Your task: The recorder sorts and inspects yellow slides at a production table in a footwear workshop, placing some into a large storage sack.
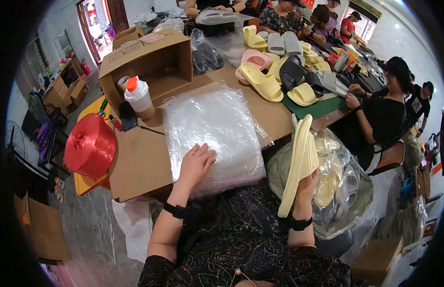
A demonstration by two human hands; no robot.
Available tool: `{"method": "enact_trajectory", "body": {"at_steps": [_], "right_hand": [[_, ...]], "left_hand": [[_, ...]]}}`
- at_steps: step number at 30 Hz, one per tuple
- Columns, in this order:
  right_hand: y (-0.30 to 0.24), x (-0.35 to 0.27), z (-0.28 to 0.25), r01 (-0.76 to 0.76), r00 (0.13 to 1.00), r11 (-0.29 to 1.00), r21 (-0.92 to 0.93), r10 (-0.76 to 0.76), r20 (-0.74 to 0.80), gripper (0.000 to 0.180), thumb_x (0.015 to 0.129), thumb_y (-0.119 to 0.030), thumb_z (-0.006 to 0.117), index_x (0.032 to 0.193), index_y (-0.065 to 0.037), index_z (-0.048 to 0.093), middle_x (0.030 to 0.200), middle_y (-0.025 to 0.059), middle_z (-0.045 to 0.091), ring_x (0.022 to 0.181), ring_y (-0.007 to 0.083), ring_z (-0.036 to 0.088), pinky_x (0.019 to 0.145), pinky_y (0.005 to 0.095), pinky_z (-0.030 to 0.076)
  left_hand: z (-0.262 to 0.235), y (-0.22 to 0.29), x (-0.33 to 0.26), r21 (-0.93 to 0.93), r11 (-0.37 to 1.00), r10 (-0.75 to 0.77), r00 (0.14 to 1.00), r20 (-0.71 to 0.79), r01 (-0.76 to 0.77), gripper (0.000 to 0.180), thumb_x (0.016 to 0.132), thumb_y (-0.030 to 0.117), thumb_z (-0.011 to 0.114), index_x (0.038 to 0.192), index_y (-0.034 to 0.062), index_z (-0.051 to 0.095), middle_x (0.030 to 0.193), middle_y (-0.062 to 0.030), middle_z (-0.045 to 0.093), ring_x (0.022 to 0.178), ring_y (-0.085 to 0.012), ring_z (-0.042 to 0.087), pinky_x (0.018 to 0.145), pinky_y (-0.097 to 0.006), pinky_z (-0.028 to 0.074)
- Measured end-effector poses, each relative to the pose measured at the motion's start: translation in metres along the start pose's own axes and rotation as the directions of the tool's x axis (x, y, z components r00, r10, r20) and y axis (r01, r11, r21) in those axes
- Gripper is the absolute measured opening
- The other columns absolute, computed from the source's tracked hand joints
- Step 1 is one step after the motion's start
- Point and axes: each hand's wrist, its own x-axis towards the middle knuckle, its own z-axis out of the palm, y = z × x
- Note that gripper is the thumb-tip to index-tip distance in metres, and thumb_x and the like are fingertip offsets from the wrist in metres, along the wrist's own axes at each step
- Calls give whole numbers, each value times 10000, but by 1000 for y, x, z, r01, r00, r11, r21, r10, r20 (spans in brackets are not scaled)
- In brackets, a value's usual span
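My left hand lies on a stack of clear plastic bags on the cardboard-covered table, its fingers laid over the top sheet and holding nothing. Off to the right, my right hand grips a pale yellow slide slipper, held upright on its side with one end pointing up. Whether a second slipper is pressed against it I cannot tell. Part of my right fingers is hidden behind the slipper. Just beyond that hand stands a large sack lined with clear plastic, with yellow and grey slippers in it.
Yellow, pink, grey and black slippers crowd the table's far right, some on a green mat. At the left are an open cardboard box, a white bottle with an orange cap and a red twine roll. Several people sit around the table.
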Motion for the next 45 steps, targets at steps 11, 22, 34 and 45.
{"method": "enact_trajectory", "body": {"at_steps": [11,22,34,45], "right_hand": [[19,-4,-6,16,998,986,166,-26,62,301,1009,-134,576,1231,69,585,1163,109,681,1010,187,686,847,306,557],[-24,-33,41,485,827,715,-504,-189,529,328,838,13,671,1166,8,658,1120,135,692,1037,287,657,900,384,511],[-4,-58,72,525,772,446,-725,108,626,220,816,-166,686,898,8,580,916,231,585,779,435,603,700,523,510],[22,-38,105,565,743,464,-683,75,666,209,823,-157,664,879,36,605,930,260,584,852,436,594,740,506,479]], "left_hand": [[1,30,-6,114,974,187,978,88,-196,710,850,468,709,1448,156,486,1561,-153,375,1442,-398,328,1168,-516,295],[-15,20,3,-718,669,-145,981,128,192,498,1070,380,377,1431,70,522,1420,-193,553,1384,-340,451,1142,-378,338],[-40,32,-5,-637,770,19,997,73,32,459,1059,293,405,1467,97,482,1544,-210,399,1451,-344,352,1193,-380,268],[-57,88,-23,-94,927,366,930,26,-362,464,1012,219,442,1472,176,482,1612,-124,303,1496,-364,229,1224,-526,148]]}}
